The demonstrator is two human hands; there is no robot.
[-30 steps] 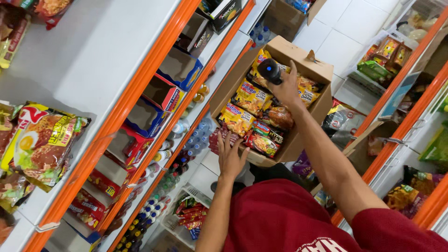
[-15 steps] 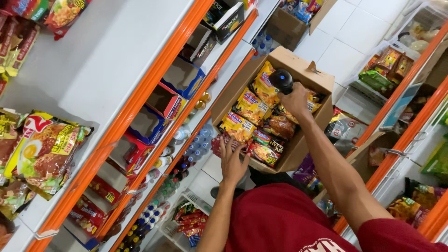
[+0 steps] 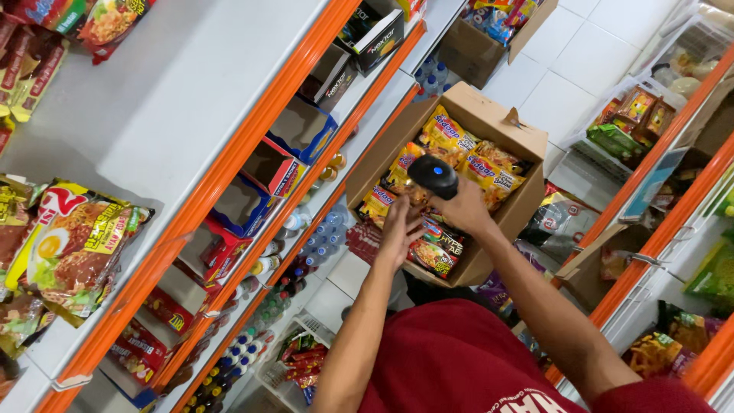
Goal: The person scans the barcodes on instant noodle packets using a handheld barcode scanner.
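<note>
An open cardboard box (image 3: 527, 141) holds several yellow and dark instant noodle packets (image 3: 447, 138). My right hand (image 3: 468, 213) grips a black handheld scanner (image 3: 433, 176) with a blue light, held just above the packets in the middle of the box. My left hand (image 3: 399, 232) reaches into the near side of the box, fingers spread and resting on a packet beside the scanner. Both arms come out of my red shirt (image 3: 459, 359) at the bottom.
White shelves with orange edges (image 3: 252, 145) run along the left, carrying noodle packets (image 3: 73, 245), small open cartons (image 3: 294, 130) and bottles (image 3: 287, 283). A second cardboard box (image 3: 474, 46) sits on the white tiled floor. Another orange-edged rack with snack bags (image 3: 634, 115) stands at the right.
My right hand has brought the scanner from the box's far edge down to its middle. My left hand has moved up from the box's near edge onto the packets, close to the scanner.
</note>
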